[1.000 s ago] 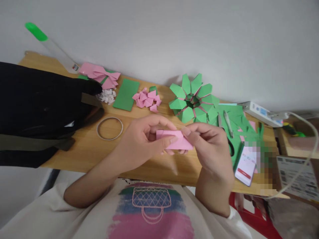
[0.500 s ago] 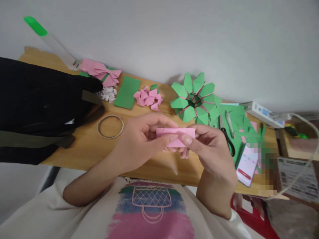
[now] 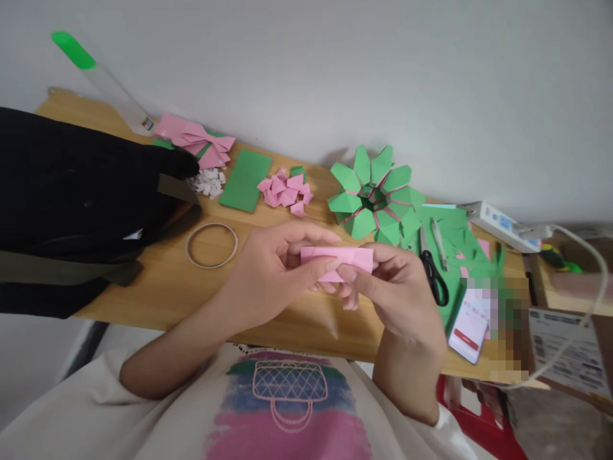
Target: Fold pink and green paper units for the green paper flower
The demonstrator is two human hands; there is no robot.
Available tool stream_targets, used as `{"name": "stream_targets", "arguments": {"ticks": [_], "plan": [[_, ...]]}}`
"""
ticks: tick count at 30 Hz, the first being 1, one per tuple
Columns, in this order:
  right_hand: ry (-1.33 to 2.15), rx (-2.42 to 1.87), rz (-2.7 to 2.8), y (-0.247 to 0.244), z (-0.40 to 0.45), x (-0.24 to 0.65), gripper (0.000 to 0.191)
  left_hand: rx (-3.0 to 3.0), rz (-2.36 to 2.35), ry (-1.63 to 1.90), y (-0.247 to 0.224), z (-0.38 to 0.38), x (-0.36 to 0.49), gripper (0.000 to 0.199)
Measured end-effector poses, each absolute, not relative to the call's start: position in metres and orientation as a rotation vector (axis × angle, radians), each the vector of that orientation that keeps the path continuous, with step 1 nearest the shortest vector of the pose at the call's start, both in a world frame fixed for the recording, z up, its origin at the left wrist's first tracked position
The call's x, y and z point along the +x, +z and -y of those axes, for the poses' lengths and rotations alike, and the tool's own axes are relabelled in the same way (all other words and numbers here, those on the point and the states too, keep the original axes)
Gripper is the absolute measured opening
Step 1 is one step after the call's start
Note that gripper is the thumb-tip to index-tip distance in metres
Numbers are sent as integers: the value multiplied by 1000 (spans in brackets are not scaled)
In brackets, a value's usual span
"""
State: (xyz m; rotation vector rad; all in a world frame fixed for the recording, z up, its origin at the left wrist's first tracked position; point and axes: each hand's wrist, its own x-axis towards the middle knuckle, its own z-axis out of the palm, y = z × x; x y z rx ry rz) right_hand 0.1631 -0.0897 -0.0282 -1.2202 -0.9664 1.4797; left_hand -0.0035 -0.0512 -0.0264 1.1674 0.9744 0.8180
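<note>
A folded strip of pink paper is held level above the front part of the wooden table. My left hand pinches its left half, thumb on the near face and fingers behind. On the right half, my right hand grips the same paper, its thumb close to the left thumb. Fingers of both hands are partly hidden behind the strip. Beyond my hands stands a ring-shaped green and pink folded-paper piece. A pile of small folded pink pieces lies to its left.
Left of my hands are a tape ring, a green paper stack, white scraps and a black bag. To the right lie scissors, a cutter knife, a phone and a power strip.
My right thumb has slid left along the pink strip, closer to my left thumb. My left hand keeps its hold. The view has shifted slightly.
</note>
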Motion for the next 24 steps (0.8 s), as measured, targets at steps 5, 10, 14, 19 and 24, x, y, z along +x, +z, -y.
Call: {"name": "stream_targets", "arguments": {"ticks": [5, 10, 14, 19, 24], "plan": [[1524, -1212, 953, -30, 89, 164, 14, 1182, -968, 814, -30, 50, -4, 14], [1582, -1225, 954, -33, 86, 166, 19, 1318, -930, 690, -33, 39, -7, 9], [1615, -1231, 947, -38, 83, 165, 21, 1473, -896, 602, -34, 29, -7, 18], [1627, -1178, 922, -44, 83, 165, 25, 1542, -931, 656, -37, 25, -6, 21], [1640, -1160, 890, -48, 87, 163, 25, 1537, -973, 710, -39, 25, -4, 22]]}}
